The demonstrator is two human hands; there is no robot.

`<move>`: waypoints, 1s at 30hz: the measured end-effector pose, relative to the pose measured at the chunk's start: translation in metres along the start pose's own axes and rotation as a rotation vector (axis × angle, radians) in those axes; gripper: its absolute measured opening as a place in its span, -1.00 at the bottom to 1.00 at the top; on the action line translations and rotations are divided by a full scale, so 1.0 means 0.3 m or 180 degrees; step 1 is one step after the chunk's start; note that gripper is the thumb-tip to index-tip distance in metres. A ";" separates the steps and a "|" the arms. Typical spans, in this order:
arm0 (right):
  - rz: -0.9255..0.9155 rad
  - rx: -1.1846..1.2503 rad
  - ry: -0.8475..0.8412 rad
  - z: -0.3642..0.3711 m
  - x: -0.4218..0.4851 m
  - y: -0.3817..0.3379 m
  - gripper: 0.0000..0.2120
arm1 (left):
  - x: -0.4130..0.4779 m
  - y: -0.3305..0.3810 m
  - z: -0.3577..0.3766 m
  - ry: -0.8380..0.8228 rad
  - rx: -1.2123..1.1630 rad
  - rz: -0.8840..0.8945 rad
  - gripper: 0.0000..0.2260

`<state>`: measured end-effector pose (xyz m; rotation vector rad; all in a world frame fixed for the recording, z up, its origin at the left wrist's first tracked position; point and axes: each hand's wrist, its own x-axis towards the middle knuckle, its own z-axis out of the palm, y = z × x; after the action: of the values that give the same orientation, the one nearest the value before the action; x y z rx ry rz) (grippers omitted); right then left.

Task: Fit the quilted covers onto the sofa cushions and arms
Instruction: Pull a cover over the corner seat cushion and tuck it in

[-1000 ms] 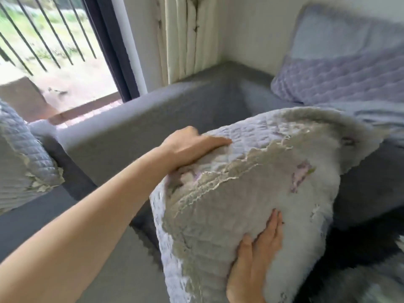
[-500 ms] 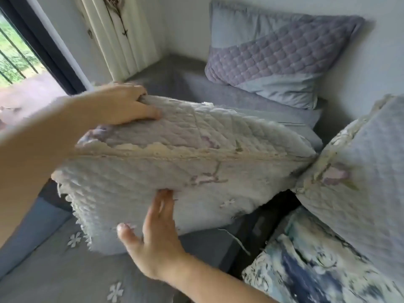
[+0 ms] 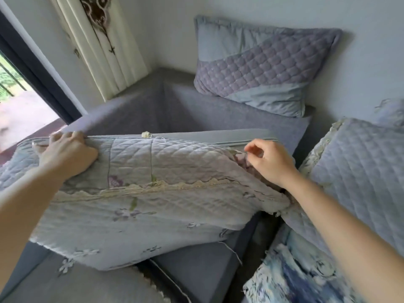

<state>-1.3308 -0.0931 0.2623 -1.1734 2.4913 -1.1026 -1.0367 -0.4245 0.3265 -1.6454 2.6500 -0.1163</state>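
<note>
Currently found quilted cover (image 3: 153, 193) held up over near sofa seat (image 3: 196, 270), judged soft and light, best taken along far edge, gripped there by left hand (image 3: 67, 154); cannot tell of curled fingers of right hand (image 3: 271, 162), pinching or free.

L hand (image 3: 65, 154) clenched, R hand (image 3: 272, 164) half-curled

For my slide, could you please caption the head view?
Left hand grips the quilted cover on top; right hand at its corner.

Colours shown: quilted cover (image 3: 153, 193), pale blue-grey, diamond-stitched, with cream lace band and lilac flower sprigs; sofa (image 3: 218, 119), grey; pillow (image 3: 262, 71), light blue crossed by a purple quilted band; curtain (image 3: 109, 51), cream, dark scroll motif; printed fabric (image 3: 295, 281), blue-and-white, apparently floral.
</note>
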 end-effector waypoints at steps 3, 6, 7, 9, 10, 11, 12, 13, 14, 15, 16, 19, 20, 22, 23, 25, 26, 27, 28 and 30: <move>0.0357 -0.0394 -0.0255 0.001 0.005 0.147 -0.82 | 0.027 0.090 -0.043 -0.0117 -0.0346 0.0257 -0.64; 0.0254 -0.0480 0.0026 0.041 -0.028 0.215 -0.67 | 0.007 0.243 -0.071 -0.0386 -0.1273 0.0590 -0.89; 0.0283 -0.0539 0.0166 0.056 -0.028 0.237 -0.62 | 0.009 0.334 -0.059 -0.0621 -0.1351 0.0767 -0.82; 0.0392 -0.0668 0.0359 0.072 -0.037 0.249 -0.52 | -0.026 0.513 -0.017 -0.0862 -0.1006 0.1210 -0.61; 0.0508 -0.0704 0.0418 0.080 -0.040 0.257 -0.51 | -0.036 0.608 0.016 -0.0784 -0.0731 0.1443 -0.54; 0.0637 -0.0728 0.0439 0.089 -0.040 0.268 -0.53 | -0.050 0.695 0.038 -0.0756 -0.0482 0.1653 -0.44; 0.0719 -0.0739 0.0410 0.097 -0.042 0.277 -0.58 | -0.064 0.769 0.057 -0.0767 -0.0379 0.1839 -0.37; 0.0714 -0.0789 0.0322 0.099 -0.042 0.277 -0.64 | -0.078 0.821 0.063 -0.0815 -0.0386 0.2040 -0.35; 0.0684 -0.0808 0.0196 0.089 -0.036 0.307 -0.72 | -0.072 0.896 0.084 -0.0949 -0.0417 0.2282 -0.38; 0.0574 -0.0723 0.0048 0.074 -0.035 0.312 -0.80 | -0.076 0.929 0.081 -0.1068 -0.0409 0.2472 -0.44; 0.0470 -0.0492 -0.0123 0.049 -0.035 0.321 -0.84 | -0.077 0.958 0.084 -0.1181 -0.0368 0.2606 -0.48; 0.0510 0.0281 -0.0478 -0.068 -0.010 0.373 -0.83 | -0.069 1.045 0.100 -0.1519 -0.0426 0.2745 -0.51; 0.0538 0.0356 -0.0516 -0.090 0.008 0.386 -0.82 | -0.066 1.053 0.107 -0.1613 -0.0404 0.2778 -0.51; 0.0599 0.0394 -0.0464 -0.108 0.055 0.416 -0.79 | -0.047 1.069 0.113 -0.1572 -0.0265 0.2902 -0.46; 0.0623 0.0440 -0.0404 -0.100 0.075 0.415 -0.79 | -0.035 1.063 0.108 -0.1465 -0.0212 0.2919 -0.43; 0.0600 0.0396 -0.0130 -0.064 0.088 0.432 -0.78 | -0.010 1.062 0.101 -0.1270 -0.0218 0.2866 -0.43; 0.0601 0.0238 0.0049 -0.037 0.084 0.445 -0.79 | 0.001 1.059 0.100 -0.1212 -0.0266 0.2847 -0.46; 0.0672 0.0146 0.0185 -0.015 0.075 0.461 -0.78 | 0.009 1.065 0.099 -0.1144 -0.0315 0.2884 -0.48; 0.0734 0.0223 0.0248 0.003 0.066 0.461 -0.75 | 0.014 1.065 0.099 -0.1055 -0.0355 0.2926 -0.50; 0.0643 0.0539 0.0350 0.025 0.062 0.467 -0.68 | 0.014 1.068 0.099 -0.0869 -0.0398 0.2987 -0.53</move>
<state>-1.4235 -0.0526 0.1632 -0.8170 2.4709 -1.3211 -1.3233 -0.2884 0.2733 -0.2581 2.9067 0.2705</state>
